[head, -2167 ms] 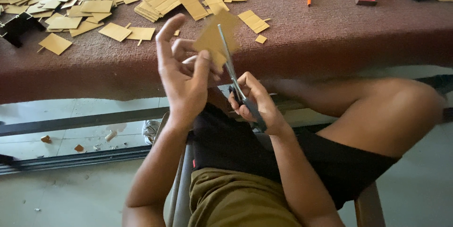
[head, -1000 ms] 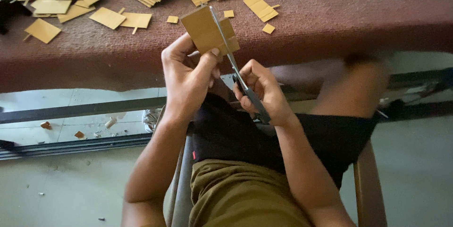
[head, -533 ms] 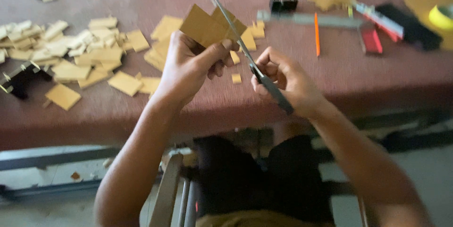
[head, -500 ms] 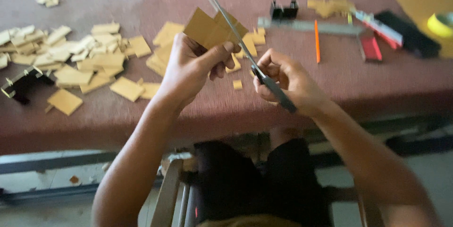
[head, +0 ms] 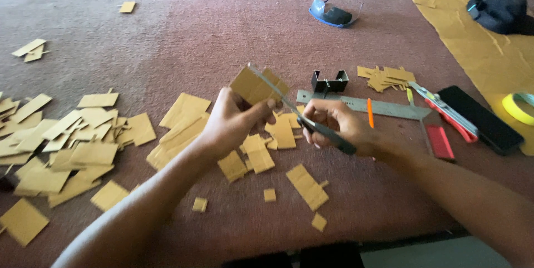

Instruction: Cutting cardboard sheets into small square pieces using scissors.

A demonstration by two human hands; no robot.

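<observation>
Your left hand [head: 233, 120] pinches a tan square cardboard piece [head: 257, 85], now raised over the brown felt-covered surface [head: 222, 28] rather than your lap. Your right hand [head: 334, 126] grips the dark-handled scissors [head: 303, 117], blades slightly open at the card's near edge. Cut tan cardboard scraps [head: 83, 145] lie left; a steel ruler [head: 361, 104] lies right.

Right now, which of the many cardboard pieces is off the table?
The cardboard piece pinched in the left hand, with the scissors in the right hand cutting it; the others lie flat.
</observation>
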